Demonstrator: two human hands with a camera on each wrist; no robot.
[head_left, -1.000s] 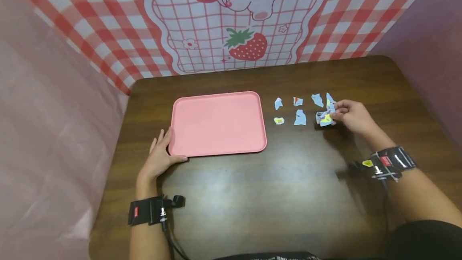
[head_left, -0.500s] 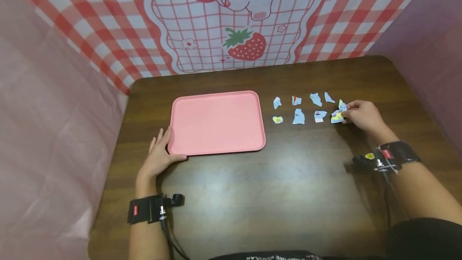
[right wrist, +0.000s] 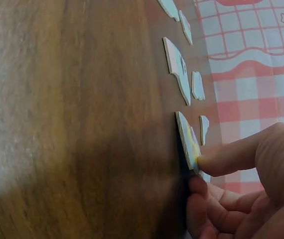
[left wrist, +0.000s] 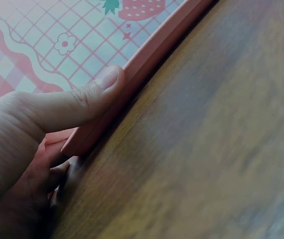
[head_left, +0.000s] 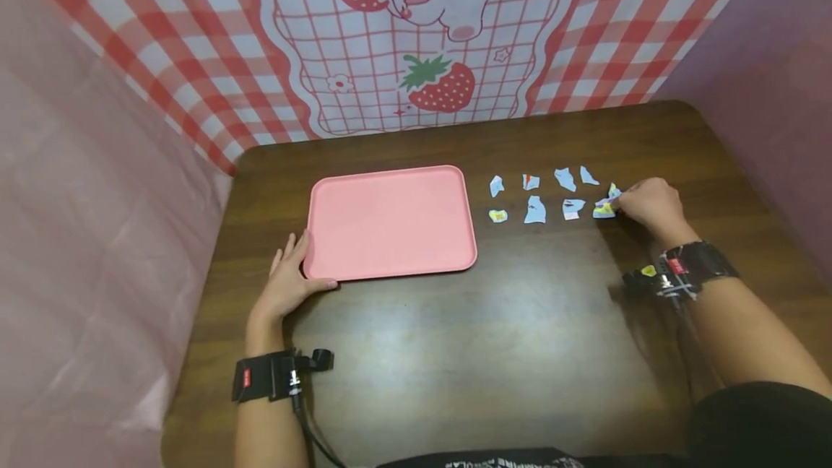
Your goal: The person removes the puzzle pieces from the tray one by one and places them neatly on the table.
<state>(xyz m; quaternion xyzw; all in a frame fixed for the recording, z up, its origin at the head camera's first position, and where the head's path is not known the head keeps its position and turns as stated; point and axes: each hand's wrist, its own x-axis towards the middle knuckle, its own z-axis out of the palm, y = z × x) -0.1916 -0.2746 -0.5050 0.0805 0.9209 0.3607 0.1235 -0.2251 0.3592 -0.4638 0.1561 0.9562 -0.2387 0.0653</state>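
Observation:
My left hand (head_left: 286, 280) rests at the near left corner of a pink tray (head_left: 390, 222), fingers along its left side. In the left wrist view, the thumb (left wrist: 84, 102) lies against the tray's rim. At the right, my right hand (head_left: 652, 204) pinches a yellow, purple and light-blue puzzle piece (head_left: 604, 209) between thumb and fingers. The right wrist view shows this piece (right wrist: 187, 137) slightly raised on one edge, with a dark shadow beneath. Other flat, irregular pieces lie in two rows to its left, among them one pale blue with a pink corner (head_left: 572, 209).
Nearer the tray lie a small yellow piece (head_left: 497, 216), a plain blue piece (head_left: 535, 209) and a piece with red (head_left: 530, 182). Behind the brown table (head_left: 442, 352) hangs a checked strawberry cloth (head_left: 416, 35). A cable (head_left: 312, 432) runs from the left wrist strap.
My right hand has carried the yellow and blue piece rightward, away from the pink-cornered one, and lowered it toward the table. The left hand and tray stay in place.

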